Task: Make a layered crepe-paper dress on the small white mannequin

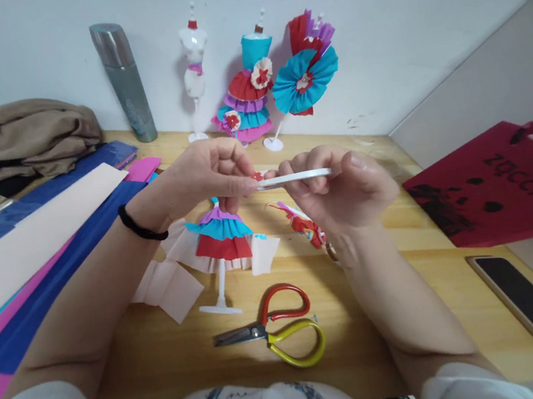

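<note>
My right hand (344, 180) is closed on a thin white piece (300, 176), seen edge-on, which looks like a narrow roll of tape. My left hand (224, 172) pinches at its left end, where a small red paper piece (259, 176) shows between the fingertips; most of it is hidden. Below them stands a small dress form (221, 233) in a tiered purple, blue and red crepe paper skirt; the hands hide its top. Red-and-yellow-handled scissors (267, 331) lie in front of it. Red paper flowers (308, 230) lie beside my right wrist.
Three more dress forms stand at the wall: a mostly bare white one (196, 55), and two in ruffled paper (249, 104), (305, 78). A flask (127, 86), brown cloth (24, 140) and paper strips (40, 242) are at left. A red bag (502, 189) and phone (531, 306) lie right.
</note>
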The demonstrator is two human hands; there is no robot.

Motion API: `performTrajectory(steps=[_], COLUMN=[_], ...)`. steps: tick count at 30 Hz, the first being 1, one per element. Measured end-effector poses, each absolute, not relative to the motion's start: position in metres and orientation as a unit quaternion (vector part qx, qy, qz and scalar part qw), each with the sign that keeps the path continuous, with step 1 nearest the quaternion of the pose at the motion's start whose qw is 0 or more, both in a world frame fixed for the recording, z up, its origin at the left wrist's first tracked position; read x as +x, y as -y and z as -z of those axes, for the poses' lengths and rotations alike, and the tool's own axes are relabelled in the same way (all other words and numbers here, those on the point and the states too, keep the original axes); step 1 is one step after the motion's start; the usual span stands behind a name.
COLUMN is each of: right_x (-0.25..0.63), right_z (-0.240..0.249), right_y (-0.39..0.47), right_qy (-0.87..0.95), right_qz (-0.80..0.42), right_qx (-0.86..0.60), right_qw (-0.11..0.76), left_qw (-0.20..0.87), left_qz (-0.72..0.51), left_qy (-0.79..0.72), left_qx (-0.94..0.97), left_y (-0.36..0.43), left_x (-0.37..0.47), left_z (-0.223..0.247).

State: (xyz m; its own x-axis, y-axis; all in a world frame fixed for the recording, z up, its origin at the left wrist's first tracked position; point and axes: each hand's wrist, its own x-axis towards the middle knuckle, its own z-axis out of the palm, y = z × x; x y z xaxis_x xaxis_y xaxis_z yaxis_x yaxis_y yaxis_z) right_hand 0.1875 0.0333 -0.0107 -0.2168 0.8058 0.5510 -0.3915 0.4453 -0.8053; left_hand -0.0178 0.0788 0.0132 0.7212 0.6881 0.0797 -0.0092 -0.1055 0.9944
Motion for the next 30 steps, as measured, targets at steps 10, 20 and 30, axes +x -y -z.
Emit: performTrajectory(steps=[10,20,30], right_x=[0.193,0.148,0.123], right_z=[0.017,0.042,0.066], right_y=[-0.042,-0.031,-0.042], right_qy=[0.531,0.858,0.826], right_qz=[-0.496,-0.250,-0.165], right_qx=[-0.237,-0.351,-0.495], right_qw=[0.645,0.280,0.215], left_qw=[0.546,0.513,0.517], left_qz=[-0.345,-0.519,-0.516], left_qy=[-0.244,-0.228,-0.212], left_qx=[0.723,0.645,0.650], left_y=[-0.075,-0.080,-0.075], left_x=[-0.031,-0.047,-0.044], left_z=[-0.030,-0.041,-0.045])
